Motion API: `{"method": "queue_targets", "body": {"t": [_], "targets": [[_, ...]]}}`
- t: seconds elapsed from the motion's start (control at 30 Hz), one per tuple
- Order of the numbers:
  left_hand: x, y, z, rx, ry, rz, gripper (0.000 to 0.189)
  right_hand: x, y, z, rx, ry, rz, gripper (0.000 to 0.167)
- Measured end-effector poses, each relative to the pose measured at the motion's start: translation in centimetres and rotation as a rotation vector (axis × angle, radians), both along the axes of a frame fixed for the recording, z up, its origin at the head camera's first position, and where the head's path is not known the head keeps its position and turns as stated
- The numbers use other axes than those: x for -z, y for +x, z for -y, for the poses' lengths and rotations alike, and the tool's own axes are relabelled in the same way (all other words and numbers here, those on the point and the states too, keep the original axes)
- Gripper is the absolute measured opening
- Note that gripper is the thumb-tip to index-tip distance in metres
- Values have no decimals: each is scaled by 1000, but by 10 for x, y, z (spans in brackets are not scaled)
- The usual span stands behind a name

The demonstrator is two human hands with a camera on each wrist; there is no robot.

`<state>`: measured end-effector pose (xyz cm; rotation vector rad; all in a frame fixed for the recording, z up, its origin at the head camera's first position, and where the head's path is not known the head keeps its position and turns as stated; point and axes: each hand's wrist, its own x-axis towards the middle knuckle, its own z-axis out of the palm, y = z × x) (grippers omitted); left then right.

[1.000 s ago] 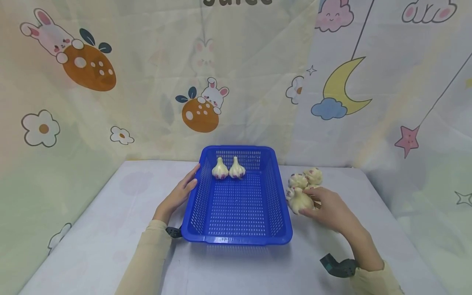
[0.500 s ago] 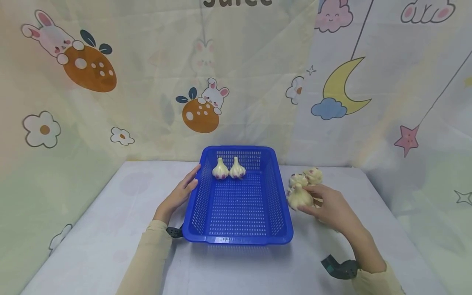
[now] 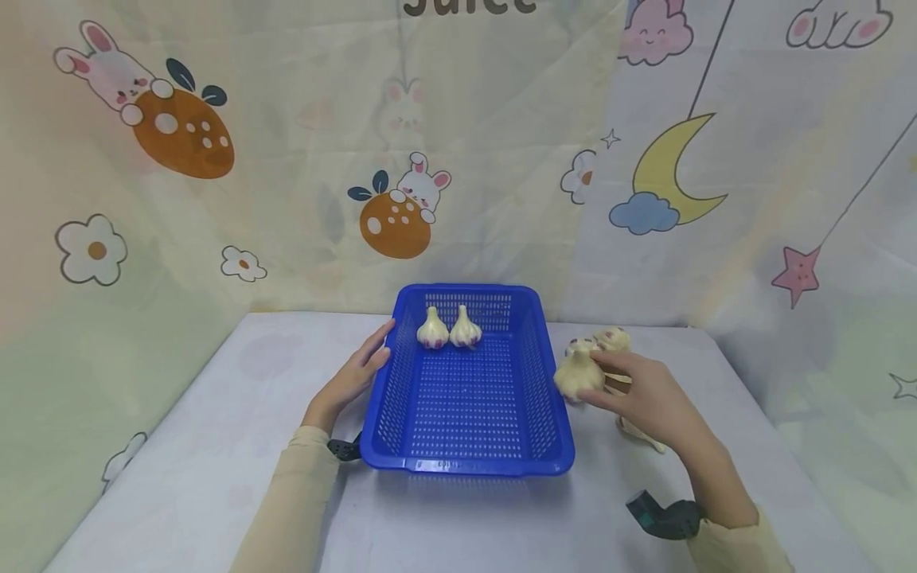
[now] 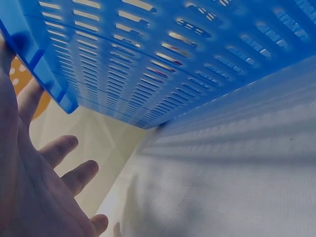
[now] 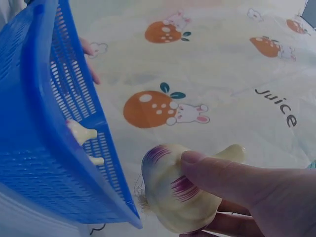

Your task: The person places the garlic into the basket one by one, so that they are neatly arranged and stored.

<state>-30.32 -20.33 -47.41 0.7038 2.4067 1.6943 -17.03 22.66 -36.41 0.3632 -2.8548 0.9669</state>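
The left grip (image 3: 349,383), straight-fingered, is touching the basket (image 3: 466,398) at ten o'clock. Outside three o'clock, the right grip (image 3: 650,395) is pinching a garlic bulb (image 3: 577,377), fingers part-closed; so near the basket, it is perhaps risking a loosening knock.

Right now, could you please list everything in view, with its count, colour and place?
backdrop: one, pale with cartoon prints, behind
table: one, white, foreground
basket: one, blue, on the table
garlic bulbs: two, cream and purple, at the basket's far end
held bulb: one, cream and purple, at the basket's right side
loose bulbs: at least two, cream and purple, right of the basket, partly hidden
wrist cameras: two, dark, one per wrist
sleeves: two, beige, on the arms
left hand: one, touching the basket's left side
right hand: one, gripping the held bulb
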Motion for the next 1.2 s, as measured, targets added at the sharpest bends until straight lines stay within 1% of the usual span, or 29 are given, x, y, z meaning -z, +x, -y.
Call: {"method": "queue_targets", "body": {"t": [0.1,0.2,0.43,0.57,0.77,0.93,1.0,1.07,1.2], "targets": [[0,1,1,-7,-7,1,54,-6,-6,5,-24,2,-15,66],[-4,3,1,-17,-14,9,54,-12,-15,12,-45,11,-12,66],[-27,16,-3,-10,-34,21,56,-27,-43,30,-70,-9,66,71],[-29,18,-4,-1,-37,23,56,-31,-60,45,-71,-30,94,71],[-30,19,-4,4,-30,16,56,-27,-90,71,-108,-81,119,69],[-29,20,-5,6,-10,22,56,-23,-112,94,-119,-147,170,67],[-25,18,-5,4,2,20,56,-20,-120,103,-116,-171,187,65],[-19,14,-4,-6,-1,17,56,-15,-128,112,-114,-194,210,64],[-7,5,-2,-21,-17,1,55,-1,-142,128,-86,-247,259,61]]}}
